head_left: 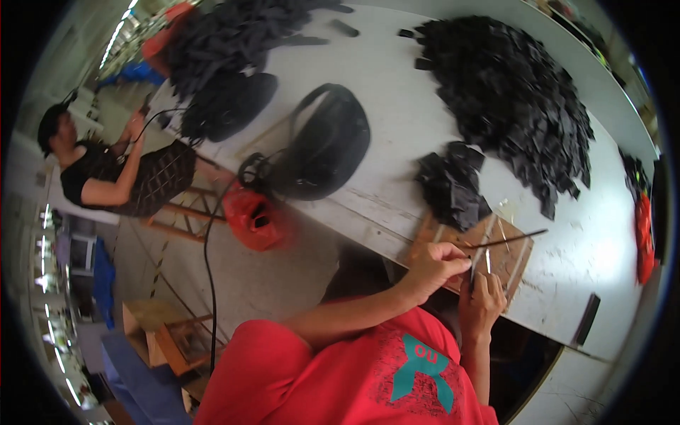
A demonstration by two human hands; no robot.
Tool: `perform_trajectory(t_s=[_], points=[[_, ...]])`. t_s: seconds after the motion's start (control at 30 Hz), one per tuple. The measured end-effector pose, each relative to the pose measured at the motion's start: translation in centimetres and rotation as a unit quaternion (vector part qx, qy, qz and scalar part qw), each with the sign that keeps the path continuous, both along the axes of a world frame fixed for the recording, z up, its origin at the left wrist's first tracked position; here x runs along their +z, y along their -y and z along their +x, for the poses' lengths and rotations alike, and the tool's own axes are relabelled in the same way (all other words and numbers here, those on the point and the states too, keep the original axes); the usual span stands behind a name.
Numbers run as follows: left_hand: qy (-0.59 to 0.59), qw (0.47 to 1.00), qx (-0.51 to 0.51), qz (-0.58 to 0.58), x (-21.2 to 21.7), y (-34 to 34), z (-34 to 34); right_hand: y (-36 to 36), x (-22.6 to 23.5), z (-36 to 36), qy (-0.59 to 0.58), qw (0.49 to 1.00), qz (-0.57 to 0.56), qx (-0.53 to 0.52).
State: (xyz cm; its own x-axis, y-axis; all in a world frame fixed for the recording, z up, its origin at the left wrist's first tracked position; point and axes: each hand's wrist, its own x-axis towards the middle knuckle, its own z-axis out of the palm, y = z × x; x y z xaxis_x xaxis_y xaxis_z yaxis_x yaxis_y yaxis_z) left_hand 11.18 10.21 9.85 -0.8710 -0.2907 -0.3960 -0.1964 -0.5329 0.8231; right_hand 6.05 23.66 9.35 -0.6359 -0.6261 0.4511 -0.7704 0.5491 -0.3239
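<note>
The left hand (pixel 440 268) pinches a small, dark, narrow strip (pixel 472 270); the right hand (pixel 485 296) curls against it, exact grip unclear. Light, steady fingertip pressure should serve best here, over the brown wooden board (pixel 522 263) at the near edge of the white bench (pixel 556 283); elbow room opens rightward, toward the near right corner

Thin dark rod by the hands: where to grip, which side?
Probably pinch the thin dark rod near its right end, coming from the right. It is slim, and that tip shows past the brown board's edge, clear of the right hand; its other end is close to the left hand.
</note>
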Motion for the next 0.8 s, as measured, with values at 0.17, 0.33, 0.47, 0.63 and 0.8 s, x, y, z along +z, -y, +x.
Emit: perform_trajectory(t_s=[0.17, 0.33, 0.47, 0.63, 0.8], points=[[0.000, 1.000, 0.006, -0.024, -1.7, 0.2, -0.1, 0.2, -0.3, 0.1, 0.004, 1.000, 0.012, 0.007], [-0.051, 0.965, 0.025, -0.256, -1.9, -0.1, 0.3, -0.4, 0.9, 0.4, 0.167, 0.982, -0.089, 0.007], [-0.163, 0.949, 0.032, -0.269, -0.7, -0.8, 0.5, -0.4, 1.7, 0.6, 0.223, 0.953, -0.202, -0.022], [-0.174, 0.946, 0.005, -0.275, 0.1, -1.3, 0.6, -0.1, 2.1, 0.5, 0.191, 0.963, -0.188, -0.039], [-0.189, 0.911, 0.031, -0.364, -0.5, -1.9, 0.7, 0.3, 2.1, 0.6, 0.221, 0.955, -0.192, -0.056]])
